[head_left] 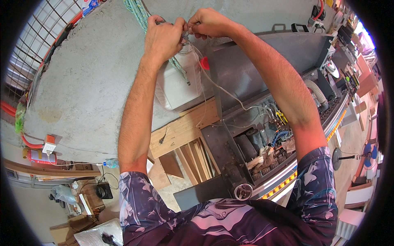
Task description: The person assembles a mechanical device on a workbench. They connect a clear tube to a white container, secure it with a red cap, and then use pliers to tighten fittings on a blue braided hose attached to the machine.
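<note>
Both arms stretch up toward the grey wall. My left hand (162, 39) is closed around a bundle of green-and-white braided rope (137, 14), whose lower end (182, 71) hangs below the palm. Right beside it, my right hand (209, 23) is closed in a pinch, its fingertips close to my left thumb. What the right fingers hold is too small to make out. From just below the hands a thin white cord (223, 89) runs down toward the bench. Behind the rope end hangs a translucent white plastic container (180, 84) against the wall.
A dark metal workbench (223, 151) with a handwheel (243, 192) and a tray of tools (266, 143) stands below my right arm. Wooden boards (191, 162) lie beside it. A wall socket (49, 143) and metal grille (41, 37) are at left. A red round object (204, 62) sits beside the container.
</note>
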Demonstrator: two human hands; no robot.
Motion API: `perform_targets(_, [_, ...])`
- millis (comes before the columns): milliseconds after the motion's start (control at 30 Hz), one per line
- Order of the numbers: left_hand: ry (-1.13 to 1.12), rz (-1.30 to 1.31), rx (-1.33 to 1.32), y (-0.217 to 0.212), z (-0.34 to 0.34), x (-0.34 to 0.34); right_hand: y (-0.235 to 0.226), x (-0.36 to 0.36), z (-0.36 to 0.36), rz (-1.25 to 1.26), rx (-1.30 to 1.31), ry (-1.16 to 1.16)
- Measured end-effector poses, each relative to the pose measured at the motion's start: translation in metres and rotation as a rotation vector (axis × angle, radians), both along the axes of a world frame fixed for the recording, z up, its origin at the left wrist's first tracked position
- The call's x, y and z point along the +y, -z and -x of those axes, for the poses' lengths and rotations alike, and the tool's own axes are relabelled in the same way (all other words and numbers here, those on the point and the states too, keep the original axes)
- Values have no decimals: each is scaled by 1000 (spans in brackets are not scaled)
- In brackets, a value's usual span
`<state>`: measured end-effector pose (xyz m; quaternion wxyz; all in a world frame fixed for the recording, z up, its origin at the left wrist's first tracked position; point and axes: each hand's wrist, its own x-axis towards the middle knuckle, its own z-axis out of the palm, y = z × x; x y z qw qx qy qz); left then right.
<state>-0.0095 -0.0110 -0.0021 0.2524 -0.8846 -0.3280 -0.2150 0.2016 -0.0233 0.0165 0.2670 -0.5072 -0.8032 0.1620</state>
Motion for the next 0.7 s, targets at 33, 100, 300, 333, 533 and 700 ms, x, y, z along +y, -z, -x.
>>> perform_targets(33, [8, 7, -7, 1, 1, 1, 1, 1, 1, -5, -6, 3])
perform_targets(100, [27, 19, -23, 0, 1, 2, 1, 2, 1, -18, -19, 11])
perform_targets(300, [-9, 12, 46, 0, -1, 2, 4, 9, -1, 1, -72, -34])
perform_targets(333, [-15, 11, 52, 0, -2, 2, 5, 8, -2, 5, -59, -33])
perform_targets(533, [-12, 38, 68, -1, -3, 0, 3, 1, -2, 21, -61, -44])
perform_targets(700, [-19, 36, 85, -1, -3, 1, 6, 7, 1, 18, -83, -36])
